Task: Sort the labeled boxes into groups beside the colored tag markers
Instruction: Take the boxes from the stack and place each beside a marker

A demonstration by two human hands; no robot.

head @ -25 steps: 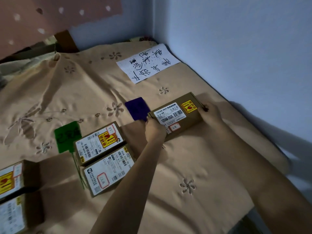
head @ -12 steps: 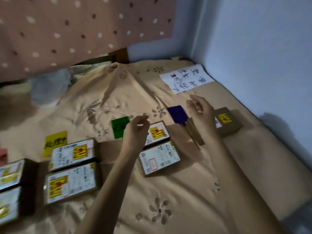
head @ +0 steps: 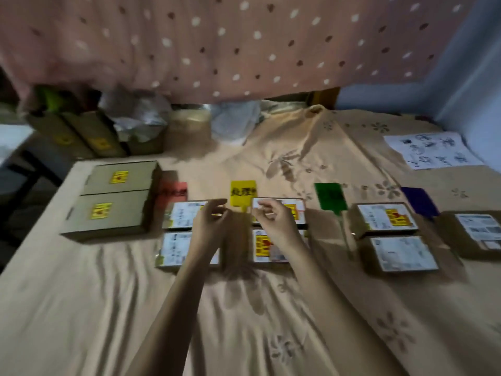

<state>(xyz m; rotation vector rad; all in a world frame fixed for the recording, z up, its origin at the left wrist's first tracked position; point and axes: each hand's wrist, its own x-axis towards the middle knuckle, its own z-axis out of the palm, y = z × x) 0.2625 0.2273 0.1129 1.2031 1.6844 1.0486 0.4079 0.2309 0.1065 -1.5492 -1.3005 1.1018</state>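
Four colored tags lie in a row on the tan cloth: red tag (head: 173, 192), yellow tag (head: 243, 191), green tag (head: 330, 196), purple tag (head: 418, 200). Two labeled boxes sit below the red tag (head: 182, 216), two by the yellow tag (head: 296, 210), two by the green tag (head: 385, 219), and one box by the purple tag (head: 477, 232). Two larger brown boxes (head: 116, 207) lie at the left. My left hand (head: 210, 225) and my right hand (head: 275, 218) hover empty over the middle boxes, fingers loosely curled and apart.
A white sheet with handwriting (head: 433, 150) lies at the far right by the blue wall. More boxes (head: 81, 134) and plastic bags (head: 135, 115) crowd the back left under a dotted pink curtain (head: 244, 44). The bed edge (head: 40, 213) drops off at the left.
Both hands let go of the box beside the purple tag and moved left to the middle of the row. The view swung left and up, revealing the red tag and larger boxes.
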